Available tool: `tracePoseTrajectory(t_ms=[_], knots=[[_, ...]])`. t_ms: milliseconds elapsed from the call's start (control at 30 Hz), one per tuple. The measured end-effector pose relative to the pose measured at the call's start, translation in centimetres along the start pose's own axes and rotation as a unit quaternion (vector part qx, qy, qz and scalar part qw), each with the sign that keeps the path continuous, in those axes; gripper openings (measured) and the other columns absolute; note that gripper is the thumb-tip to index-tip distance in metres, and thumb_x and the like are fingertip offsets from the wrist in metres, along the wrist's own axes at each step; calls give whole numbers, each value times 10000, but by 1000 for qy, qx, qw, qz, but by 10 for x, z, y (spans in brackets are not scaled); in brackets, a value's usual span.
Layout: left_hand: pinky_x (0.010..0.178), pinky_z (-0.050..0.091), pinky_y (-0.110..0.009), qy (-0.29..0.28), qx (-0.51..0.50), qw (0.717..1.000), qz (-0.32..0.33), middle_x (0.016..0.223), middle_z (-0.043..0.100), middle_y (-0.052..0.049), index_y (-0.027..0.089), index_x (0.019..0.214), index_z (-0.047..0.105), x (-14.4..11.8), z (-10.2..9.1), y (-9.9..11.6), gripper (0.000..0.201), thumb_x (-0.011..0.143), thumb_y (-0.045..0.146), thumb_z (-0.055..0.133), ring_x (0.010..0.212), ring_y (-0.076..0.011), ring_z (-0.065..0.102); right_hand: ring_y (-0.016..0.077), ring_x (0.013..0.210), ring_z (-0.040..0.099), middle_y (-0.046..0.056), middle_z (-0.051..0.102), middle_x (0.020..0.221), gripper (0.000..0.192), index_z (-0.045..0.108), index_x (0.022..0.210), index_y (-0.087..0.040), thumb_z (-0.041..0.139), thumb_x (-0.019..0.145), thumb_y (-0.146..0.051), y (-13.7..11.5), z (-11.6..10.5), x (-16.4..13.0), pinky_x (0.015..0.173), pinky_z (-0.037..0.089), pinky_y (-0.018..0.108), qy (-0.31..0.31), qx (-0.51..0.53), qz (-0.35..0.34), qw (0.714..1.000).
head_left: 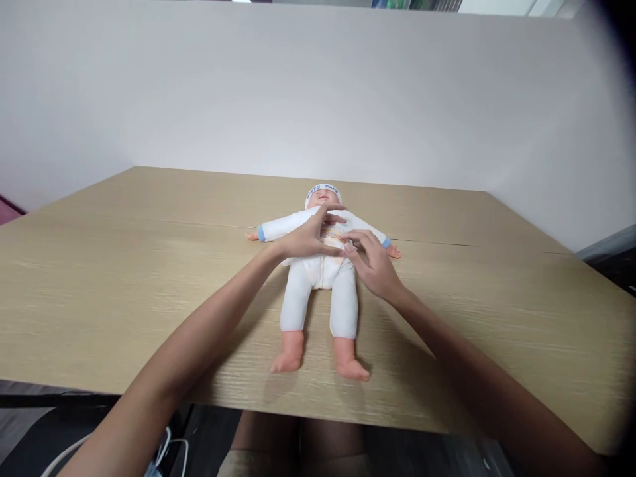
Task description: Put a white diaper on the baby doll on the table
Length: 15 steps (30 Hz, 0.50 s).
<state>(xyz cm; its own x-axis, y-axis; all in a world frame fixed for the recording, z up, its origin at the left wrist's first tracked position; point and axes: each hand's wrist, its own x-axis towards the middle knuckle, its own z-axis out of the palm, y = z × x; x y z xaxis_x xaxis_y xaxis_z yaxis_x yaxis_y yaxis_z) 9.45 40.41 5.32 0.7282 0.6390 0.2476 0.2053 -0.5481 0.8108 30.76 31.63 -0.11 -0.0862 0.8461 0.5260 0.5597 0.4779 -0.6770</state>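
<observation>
The doll (320, 265) lies on its back on the desk (124, 265), head away from the person, feet toward them, with the left hand (303, 240) and right hand (373, 262) both on its chest, fingers pinching the white suit's front.

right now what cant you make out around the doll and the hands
Head view only:
- Doll chest front: covered by left hand and right hand.
- What the fingertips pinch, if anything: too small.
- Cap lettering: too small.
- Under the table: cut off by its edge.
</observation>
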Motion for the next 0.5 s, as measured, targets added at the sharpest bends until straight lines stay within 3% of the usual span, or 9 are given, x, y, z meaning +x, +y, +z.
tracePoseTrajectory(t_ms=[100,167,233,367,500], knots=[[1230,526,-413,111,-57,991,38,1567,591,-149,252,1523,476,-14,0,-19,808,850,472,866,1464,-242,604,168,1605,469,43,533,1650,518,576,1575,-277,491,1116,-500,5,-2,-20,1432,333,413,-43,-10,-49,998],[1224,526,-394,189,-39,981,33,1524,622,-137,217,1404,557,-29,0,-33,596,931,505,779,1411,-211,633,168,1634,444,36,490,1690,546,535,1617,-277,477,1122,-499,8,-4,-24,1440,326,417,-61,-6,-51,997],[1201,524,-378,232,12,972,20,1474,651,-120,204,1339,594,-47,-4,-47,484,994,530,689,1352,-188,647,169,1592,492,36,542,1646,518,566,1582,-273,452,1131,-499,6,-7,-22,1406,362,416,-54,-9,-42,998],[1122,507,-387,245,162,955,-30,1410,683,-91,212,1333,620,-82,-19,-69,449,1018,533,626,1231,-189,635,173,1365,627,43,687,1424,414,669,1400,-251,472,1124,-489,-16,-2,-5,1228,464,388,-3,-55,-42,998],[1178,458,-489,201,297,927,-112,1305,700,-105,182,1238,633,-99,-26,-78,430,997,538,614,1229,-262,611,182,1160,622,48,718,1187,271,695,1112,-208,553,1085,-437,-51,20,22,1069,456,359,-24,-138,-53,989]])
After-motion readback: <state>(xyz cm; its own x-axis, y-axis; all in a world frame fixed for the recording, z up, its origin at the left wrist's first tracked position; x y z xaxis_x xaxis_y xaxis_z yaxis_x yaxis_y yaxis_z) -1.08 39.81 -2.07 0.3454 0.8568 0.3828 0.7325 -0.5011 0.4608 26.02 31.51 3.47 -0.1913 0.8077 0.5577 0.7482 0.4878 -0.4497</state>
